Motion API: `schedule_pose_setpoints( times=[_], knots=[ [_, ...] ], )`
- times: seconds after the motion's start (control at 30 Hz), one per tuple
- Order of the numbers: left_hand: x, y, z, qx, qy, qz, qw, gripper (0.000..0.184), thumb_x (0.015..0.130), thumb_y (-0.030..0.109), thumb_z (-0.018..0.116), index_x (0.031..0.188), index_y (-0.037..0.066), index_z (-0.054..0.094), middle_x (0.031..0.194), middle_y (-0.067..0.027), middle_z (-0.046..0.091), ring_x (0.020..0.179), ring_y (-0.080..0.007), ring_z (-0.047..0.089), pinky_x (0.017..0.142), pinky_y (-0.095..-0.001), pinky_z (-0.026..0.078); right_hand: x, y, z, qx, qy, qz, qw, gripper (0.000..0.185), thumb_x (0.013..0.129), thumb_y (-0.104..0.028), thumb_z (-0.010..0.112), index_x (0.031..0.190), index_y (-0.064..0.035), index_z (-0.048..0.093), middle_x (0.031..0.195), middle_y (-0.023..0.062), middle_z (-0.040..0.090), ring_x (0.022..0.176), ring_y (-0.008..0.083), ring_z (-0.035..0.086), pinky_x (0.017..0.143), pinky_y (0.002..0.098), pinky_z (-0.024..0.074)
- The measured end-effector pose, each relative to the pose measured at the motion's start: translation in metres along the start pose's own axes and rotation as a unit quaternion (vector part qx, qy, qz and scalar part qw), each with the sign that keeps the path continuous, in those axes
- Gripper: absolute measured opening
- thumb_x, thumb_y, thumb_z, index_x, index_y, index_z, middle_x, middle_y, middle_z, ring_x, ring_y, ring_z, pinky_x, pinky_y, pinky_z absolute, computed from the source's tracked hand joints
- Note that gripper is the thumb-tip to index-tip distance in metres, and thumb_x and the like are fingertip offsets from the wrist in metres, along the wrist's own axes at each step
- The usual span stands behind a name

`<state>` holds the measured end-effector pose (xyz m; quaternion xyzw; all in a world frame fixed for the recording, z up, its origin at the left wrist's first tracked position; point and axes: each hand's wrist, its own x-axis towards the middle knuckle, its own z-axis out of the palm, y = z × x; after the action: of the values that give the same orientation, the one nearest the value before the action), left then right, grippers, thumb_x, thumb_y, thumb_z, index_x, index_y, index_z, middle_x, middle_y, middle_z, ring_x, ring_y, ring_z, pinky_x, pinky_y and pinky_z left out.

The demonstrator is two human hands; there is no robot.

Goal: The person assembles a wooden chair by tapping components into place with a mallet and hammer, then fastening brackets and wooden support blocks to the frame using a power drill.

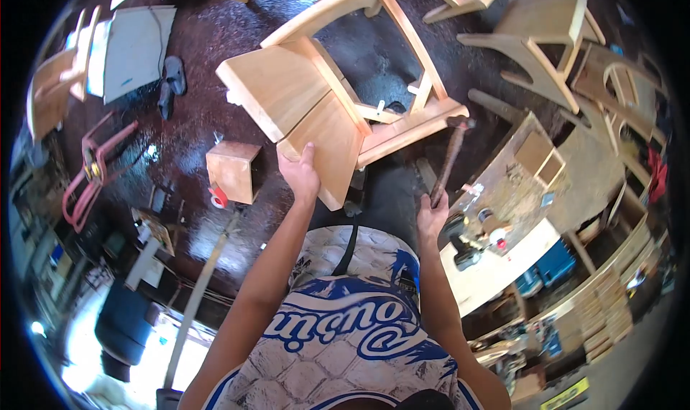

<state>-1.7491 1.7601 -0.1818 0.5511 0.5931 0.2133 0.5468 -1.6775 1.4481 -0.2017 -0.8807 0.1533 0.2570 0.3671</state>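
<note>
Pale wood forms the one chair (323,140) tilted in front of the person, over the dark floor (215,58). Of the two hands, the left (300,174) grips its panel edge and the right (433,214) is closed around one hammer (448,166), head by the chair's end. One box (231,174) stands near the left hand, one red roll (218,196) against it; two shoes (175,76) lie beyond. Rightward, a dark tool (462,246) sits on the table (496,270); more chairs (539,15), partly cut off, crowd the far side.

Light glints off the dark floor (198,119) at ten o'clock, a wooden chair (550,13) at two, a table (514,198) at three.
</note>
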Motion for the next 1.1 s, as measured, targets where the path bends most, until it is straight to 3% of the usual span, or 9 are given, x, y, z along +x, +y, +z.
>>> schedule_pose_setpoints(
  times=[0.07,0.13,0.17,0.27,0.4,0.67,0.8,1.0,1.1],
  knots=[
    [-0.001,-0.007,-0.004,0.000,-0.024,0.000,1.000,0.046,0.088,-0.001,0.070,0.129,-0.006,0.052,0.118,-0.0159,0.065,0.106,-0.0236,0.065,0.097,-0.0349,0.049,-0.006,0.034,0.014,0.078,0.034,0.030,0.996,0.026,0.090,-0.002,0.063,0.115,-0.0018,0.058,0.085,0.0043,0.060,0.065,0.0187,0.061,0.063,0.0365,0.0537],
    [-0.001,-0.013,-0.012,-0.026,-0.063,0.016,0.998,0.048,0.088,-0.002,0.068,0.132,-0.005,0.049,0.122,-0.0156,0.064,0.109,-0.0235,0.063,0.098,-0.0347,0.048,-0.012,0.022,0.021,0.210,0.041,0.199,0.956,0.024,0.091,-0.003,0.062,0.114,-0.0039,0.056,0.082,0.0046,0.058,0.052,0.0152,0.055,0.047,0.0326,0.0469],
    [0.000,-0.013,-0.015,-0.030,-0.081,-0.004,0.996,0.054,0.088,-0.003,0.067,0.137,-0.005,0.045,0.126,-0.0151,0.061,0.111,-0.0238,0.062,0.100,-0.0349,0.048,-0.011,0.027,0.028,0.237,0.048,0.219,0.945,0.023,0.091,-0.005,0.062,0.112,-0.0058,0.055,0.076,0.0032,0.055,0.044,0.0112,0.049,0.038,0.0284,0.0375],
    [-0.001,-0.028,-0.018,-0.043,-0.046,0.001,0.998,0.053,0.087,0.000,0.069,0.134,-0.001,0.047,0.122,-0.0142,0.063,0.109,-0.0230,0.063,0.098,-0.0367,0.049,0.001,0.074,0.046,0.285,0.034,0.281,0.916,0.023,0.089,-0.006,0.062,0.111,-0.0058,0.054,0.071,0.0021,0.053,0.045,0.0123,0.050,0.039,0.0277,0.0385],
    [-0.006,-0.031,-0.020,-0.060,-0.010,-0.037,0.997,0.071,0.079,0.008,0.072,0.142,-0.001,0.041,0.124,-0.0160,0.060,0.112,-0.0275,0.063,0.099,-0.0412,0.052,0.031,0.101,0.044,0.283,-0.014,0.354,0.891,0.029,0.090,-0.007,0.063,0.118,-0.0039,0.056,0.070,0.0023,0.054,0.047,0.0129,0.052,0.041,0.0278,0.0417],
    [-0.011,-0.025,-0.018,-0.105,-0.054,-0.030,0.993,0.076,0.079,0.011,0.073,0.145,0.000,0.037,0.129,-0.0168,0.057,0.116,-0.0272,0.060,0.102,-0.0416,0.049,0.061,0.126,0.052,0.360,-0.020,0.221,0.906,0.028,0.093,-0.006,0.060,0.120,-0.0026,0.055,0.069,0.0039,0.054,0.045,0.0148,0.054,0.038,0.0281,0.0446],
    [-0.011,-0.029,-0.014,-0.127,-0.067,-0.005,0.990,0.070,0.080,0.009,0.066,0.143,-0.002,0.039,0.125,-0.0173,0.058,0.114,-0.0292,0.061,0.101,-0.0409,0.052,0.068,0.134,0.057,0.386,-0.015,0.190,0.903,0.024,0.095,-0.008,0.059,0.118,-0.0043,0.056,0.068,0.0035,0.054,0.044,0.0149,0.054,0.037,0.0283,0.0446],
    [-0.003,-0.035,-0.010,-0.258,-0.153,0.139,0.944,0.085,0.075,-0.004,0.065,0.153,0.002,0.032,0.134,-0.0168,0.055,0.122,-0.0276,0.058,0.103,-0.0391,0.049,0.054,0.158,0.076,0.392,0.022,0.076,0.917,0.020,0.095,-0.010,0.061,0.114,-0.0058,0.056,0.066,0.0037,0.055,0.043,0.0155,0.055,0.037,0.0281,0.0447],
    [0.001,-0.042,-0.013,-0.288,-0.154,0.121,0.937,0.096,0.072,-0.014,0.059,0.158,0.006,0.022,0.136,-0.0158,0.053,0.120,-0.0272,0.058,0.102,-0.0386,0.049,0.049,0.168,0.072,0.447,-0.006,0.062,0.892,0.015,0.095,-0.009,0.061,0.109,-0.0057,0.059,0.066,0.0036,0.056,0.044,0.0156,0.055,0.038,0.0283,0.0444]
  ],
)
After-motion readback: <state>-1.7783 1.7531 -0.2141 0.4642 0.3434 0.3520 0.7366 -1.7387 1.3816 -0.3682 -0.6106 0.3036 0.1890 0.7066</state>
